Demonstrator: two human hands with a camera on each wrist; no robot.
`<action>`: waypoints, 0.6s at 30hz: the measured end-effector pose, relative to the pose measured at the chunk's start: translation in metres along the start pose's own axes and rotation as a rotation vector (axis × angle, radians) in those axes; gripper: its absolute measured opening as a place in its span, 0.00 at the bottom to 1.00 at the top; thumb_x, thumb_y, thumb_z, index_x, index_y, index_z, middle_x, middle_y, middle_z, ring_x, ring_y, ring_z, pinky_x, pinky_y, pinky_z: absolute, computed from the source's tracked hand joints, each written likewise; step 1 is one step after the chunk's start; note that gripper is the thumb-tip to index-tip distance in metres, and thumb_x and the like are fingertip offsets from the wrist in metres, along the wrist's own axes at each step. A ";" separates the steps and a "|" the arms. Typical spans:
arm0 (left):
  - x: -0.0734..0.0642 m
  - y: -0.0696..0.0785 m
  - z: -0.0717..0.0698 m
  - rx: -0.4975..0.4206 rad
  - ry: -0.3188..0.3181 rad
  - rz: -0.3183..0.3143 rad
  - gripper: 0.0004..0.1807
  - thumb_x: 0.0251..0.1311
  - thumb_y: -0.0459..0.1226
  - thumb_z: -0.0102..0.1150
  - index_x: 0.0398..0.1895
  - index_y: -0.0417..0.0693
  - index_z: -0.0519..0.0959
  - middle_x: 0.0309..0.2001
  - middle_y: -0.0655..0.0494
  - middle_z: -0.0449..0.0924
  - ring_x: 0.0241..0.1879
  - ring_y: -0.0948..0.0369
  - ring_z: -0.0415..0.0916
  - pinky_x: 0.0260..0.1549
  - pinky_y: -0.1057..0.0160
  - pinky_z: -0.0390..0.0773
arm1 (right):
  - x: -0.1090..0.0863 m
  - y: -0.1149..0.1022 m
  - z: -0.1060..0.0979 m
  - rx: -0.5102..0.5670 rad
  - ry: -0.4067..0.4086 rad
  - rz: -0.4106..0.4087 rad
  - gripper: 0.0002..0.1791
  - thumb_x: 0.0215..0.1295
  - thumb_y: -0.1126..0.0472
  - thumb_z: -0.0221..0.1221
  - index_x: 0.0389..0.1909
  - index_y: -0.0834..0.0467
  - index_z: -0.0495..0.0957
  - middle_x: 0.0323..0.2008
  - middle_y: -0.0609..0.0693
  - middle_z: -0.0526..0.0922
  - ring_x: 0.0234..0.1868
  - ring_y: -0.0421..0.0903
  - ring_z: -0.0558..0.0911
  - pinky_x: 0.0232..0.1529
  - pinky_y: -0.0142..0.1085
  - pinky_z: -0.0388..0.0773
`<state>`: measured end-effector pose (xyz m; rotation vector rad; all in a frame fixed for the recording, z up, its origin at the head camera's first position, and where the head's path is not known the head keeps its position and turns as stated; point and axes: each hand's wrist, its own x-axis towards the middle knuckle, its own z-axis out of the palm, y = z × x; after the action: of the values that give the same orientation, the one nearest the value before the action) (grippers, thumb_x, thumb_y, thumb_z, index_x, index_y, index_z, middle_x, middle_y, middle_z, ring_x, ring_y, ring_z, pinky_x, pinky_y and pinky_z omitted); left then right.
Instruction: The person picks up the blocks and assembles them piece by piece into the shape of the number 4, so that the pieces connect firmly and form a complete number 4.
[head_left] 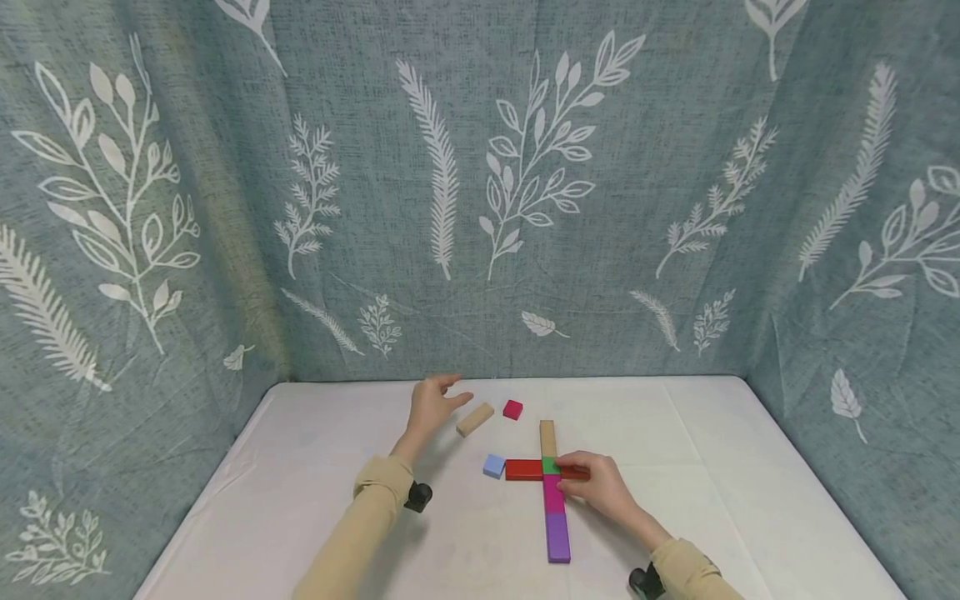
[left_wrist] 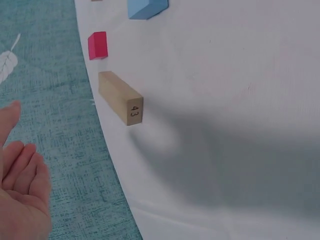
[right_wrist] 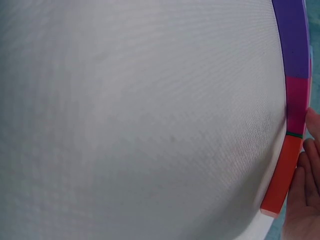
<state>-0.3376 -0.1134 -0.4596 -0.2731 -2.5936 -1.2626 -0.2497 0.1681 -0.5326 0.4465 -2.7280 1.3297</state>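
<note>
My left hand (head_left: 433,408) is held up over the back of the table, thumb and fingers apart with nothing between them. Beside it lies a plain wooden block (head_left: 476,419), marked 43 on its end in the left wrist view. My right hand (head_left: 602,486) has its thumb and fingertips around the inner end of the right-hand red block (head_left: 576,472). That block joins a flat cross: a green block (head_left: 551,466) at the centre, another red block (head_left: 523,470) on the left, a wooden block (head_left: 547,437) behind, and magenta (head_left: 553,494) then purple (head_left: 557,537) blocks in front.
A light blue block (head_left: 493,466) sits just left of the cross. Farther back is a small crimson block (head_left: 513,409). White cloth (head_left: 750,517) covers the table, and patterned green-blue curtains (head_left: 465,208) surround its back and sides.
</note>
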 end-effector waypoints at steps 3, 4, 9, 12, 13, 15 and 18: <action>0.000 -0.004 0.004 0.007 -0.007 -0.003 0.21 0.53 0.37 0.68 0.49 0.34 0.80 0.51 0.38 0.81 0.51 0.43 0.78 0.50 0.51 0.79 | 0.000 0.000 0.000 -0.006 0.001 0.001 0.18 0.51 0.65 0.69 0.46 0.59 0.83 0.45 0.51 0.85 0.51 0.51 0.81 0.53 0.44 0.79; 0.000 -0.005 0.006 0.012 -0.010 0.001 0.21 0.52 0.36 0.68 0.49 0.33 0.80 0.50 0.38 0.81 0.51 0.43 0.78 0.49 0.51 0.80 | 0.000 0.000 0.000 -0.008 0.000 0.002 0.18 0.51 0.65 0.69 0.46 0.59 0.83 0.45 0.51 0.85 0.51 0.51 0.81 0.53 0.44 0.79; -0.003 -0.011 0.015 0.041 -0.034 -0.009 0.21 0.52 0.36 0.68 0.47 0.31 0.80 0.47 0.37 0.82 0.49 0.43 0.79 0.48 0.50 0.80 | 0.001 0.000 -0.001 -0.012 0.000 0.003 0.18 0.51 0.65 0.69 0.46 0.59 0.83 0.45 0.52 0.85 0.51 0.51 0.81 0.53 0.46 0.78; -0.007 -0.013 0.019 0.057 -0.054 -0.024 0.20 0.52 0.35 0.68 0.46 0.30 0.80 0.46 0.37 0.82 0.48 0.42 0.79 0.46 0.49 0.80 | 0.001 0.000 -0.001 -0.012 -0.005 0.008 0.18 0.51 0.64 0.69 0.46 0.59 0.83 0.45 0.52 0.85 0.51 0.51 0.81 0.53 0.47 0.78; -0.008 -0.013 0.021 0.060 -0.060 -0.036 0.20 0.52 0.35 0.68 0.46 0.30 0.80 0.46 0.36 0.82 0.48 0.42 0.79 0.46 0.49 0.80 | 0.001 0.000 -0.001 -0.013 -0.007 0.010 0.18 0.51 0.64 0.69 0.46 0.58 0.83 0.45 0.52 0.85 0.51 0.51 0.81 0.53 0.47 0.78; -0.011 -0.015 0.024 0.067 -0.064 -0.055 0.19 0.53 0.35 0.67 0.45 0.30 0.81 0.45 0.36 0.83 0.48 0.42 0.79 0.45 0.49 0.80 | 0.000 0.001 -0.001 -0.011 -0.007 0.005 0.18 0.51 0.64 0.69 0.46 0.58 0.83 0.45 0.52 0.85 0.51 0.52 0.81 0.53 0.46 0.78; -0.015 -0.017 0.028 0.060 -0.055 -0.085 0.18 0.53 0.34 0.67 0.44 0.29 0.81 0.45 0.36 0.83 0.47 0.43 0.79 0.46 0.50 0.80 | 0.000 0.001 0.000 -0.011 -0.003 -0.013 0.18 0.51 0.64 0.69 0.45 0.58 0.83 0.45 0.52 0.85 0.51 0.53 0.81 0.53 0.46 0.78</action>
<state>-0.3320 -0.1027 -0.4937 -0.1908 -2.7107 -1.2191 -0.2504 0.1688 -0.5336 0.4646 -2.7293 1.3112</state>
